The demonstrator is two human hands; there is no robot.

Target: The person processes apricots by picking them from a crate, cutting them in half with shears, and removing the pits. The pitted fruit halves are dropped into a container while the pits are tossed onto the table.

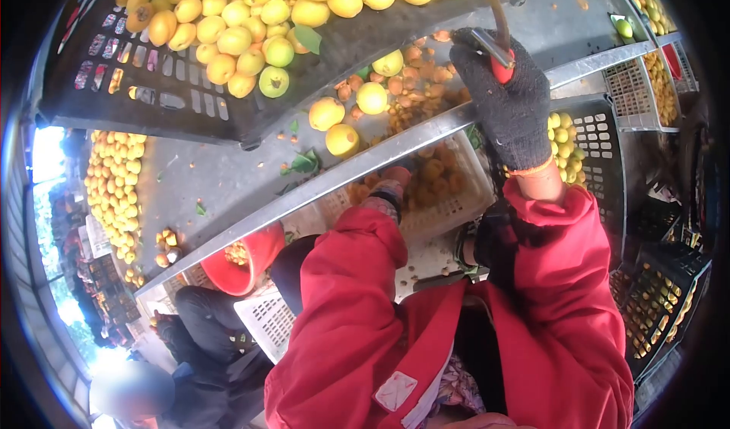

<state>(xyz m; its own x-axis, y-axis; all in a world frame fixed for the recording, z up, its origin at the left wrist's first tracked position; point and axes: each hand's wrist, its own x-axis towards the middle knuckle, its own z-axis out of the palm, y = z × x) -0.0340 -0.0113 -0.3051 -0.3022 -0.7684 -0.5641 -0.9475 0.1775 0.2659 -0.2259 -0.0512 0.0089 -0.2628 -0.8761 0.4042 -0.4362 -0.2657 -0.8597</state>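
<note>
My right hand (503, 113), in a black knitted glove, is closed around the red handle (503, 68) of a tool with a narrow metal part and a long, curved brownish part; I cannot make out its exact kind. It is held above the metal table's raised edge (426, 141). My left hand (396, 176) reaches down by that edge, over a crate of yellow-orange fruit (433, 172); its fingers are hidden. On the table lie loose yellow fruits (342, 140), a green leaf (304, 161) and a heap of brown scraps (414, 87).
A dark crate (228, 121) of yellow fruit stands across the table. Below its edge are a red bucket (262, 250) and a white crate (266, 322). More dark crates (608, 147) stand at right. Another person (205, 376) sits at lower left.
</note>
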